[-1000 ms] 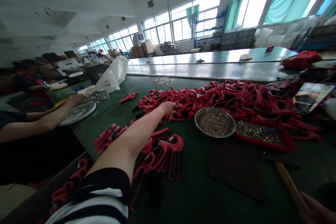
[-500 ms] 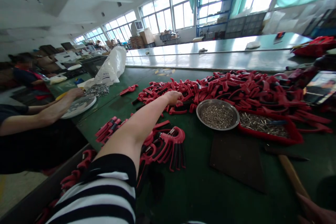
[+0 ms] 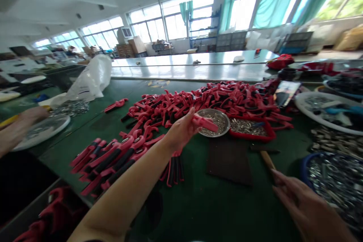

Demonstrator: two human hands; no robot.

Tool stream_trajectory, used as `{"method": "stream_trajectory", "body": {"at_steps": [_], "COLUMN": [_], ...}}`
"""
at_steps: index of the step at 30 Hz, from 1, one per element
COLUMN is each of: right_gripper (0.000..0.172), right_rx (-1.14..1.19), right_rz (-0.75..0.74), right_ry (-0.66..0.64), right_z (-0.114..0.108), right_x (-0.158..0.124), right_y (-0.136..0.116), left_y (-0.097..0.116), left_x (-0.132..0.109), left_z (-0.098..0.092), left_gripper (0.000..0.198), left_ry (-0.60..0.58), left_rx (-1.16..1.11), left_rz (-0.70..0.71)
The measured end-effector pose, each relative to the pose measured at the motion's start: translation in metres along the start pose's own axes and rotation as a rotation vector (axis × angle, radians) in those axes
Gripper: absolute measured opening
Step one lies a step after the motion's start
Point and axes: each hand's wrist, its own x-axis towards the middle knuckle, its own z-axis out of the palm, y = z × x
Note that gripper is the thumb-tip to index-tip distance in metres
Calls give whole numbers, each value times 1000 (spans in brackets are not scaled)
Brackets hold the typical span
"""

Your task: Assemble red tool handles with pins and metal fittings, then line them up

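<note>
Green desk (image 3: 195, 208) is stretching beneath both hands, which are working apart. Left hand (image 3: 181, 130) is pinching a red plastic handle piece (image 3: 205, 123) over a round metal bowl (image 3: 210, 135), which is holding small metal pins (image 3: 220, 118). Between the hands, a red tray (image 3: 249, 137) is carrying longer pins (image 3: 248, 126). Right hand (image 3: 303, 202) is clasping a wooden-handled hammer (image 3: 267, 160); just beside it, a blue basin (image 3: 304, 172) is containing shiny metal parts (image 3: 337, 181).
</note>
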Motion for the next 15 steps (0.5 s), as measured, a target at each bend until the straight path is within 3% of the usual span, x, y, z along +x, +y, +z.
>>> {"method": "stream_trajectory", "body": {"at_steps": [3, 6, 9, 12, 13, 15], "right_gripper": [49, 55, 51, 48, 48, 47], "right_rx": [-242, -516, -542, -509, -498, -464], "right_rz": [184, 380, 424, 376, 348, 299], "right_ry": [36, -4, -178, -282, -293, -303], "right_z": [-29, -53, -62, -60, -59, -59], "right_x": [-5, -17, -21, -16, -14, -11], "right_y": [27, 69, 104, 120, 122, 123], "left_y": [-42, -80, -104, -116, -119, -121], "left_x": [-10, -22, -36, -46, -49, -51], "left_z": [23, 37, 46, 50, 50, 49], "left_gripper": [46, 47, 51, 97, 102, 94], "left_ry": [153, 338, 332, 213, 199, 192], "left_rx": [-397, -558, -419, -168, -101, -6], "left_rz": [-255, -524, -567, -512, -500, -482]}}
